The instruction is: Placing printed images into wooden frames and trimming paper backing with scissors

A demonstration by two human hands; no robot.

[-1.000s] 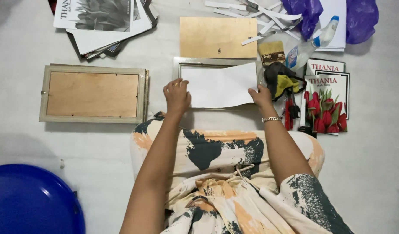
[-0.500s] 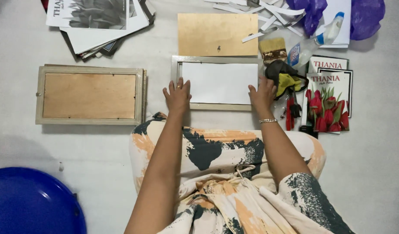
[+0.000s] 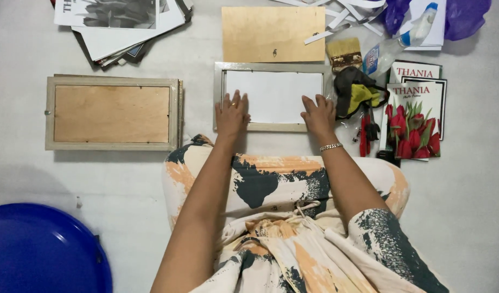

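Silver picture frame lies flat on the pale floor, face down, with a white sheet set inside it. Both hands press flat on that sheet: the left hand on the frame's lower left part, the right hand on its lower right part, each with fingers spread apart and gripping nothing. A bracelet circles the right wrist. Just above the frame lies a bare wooden backing board. Left of the frame, well apart, a wooden frame rests back side up. Right of the frame sit a yellow and dark cloth, a brush and a booklet with red tulips. Up and left of the frame is a stack of prints. A blue round seat shows far below and left of the frame
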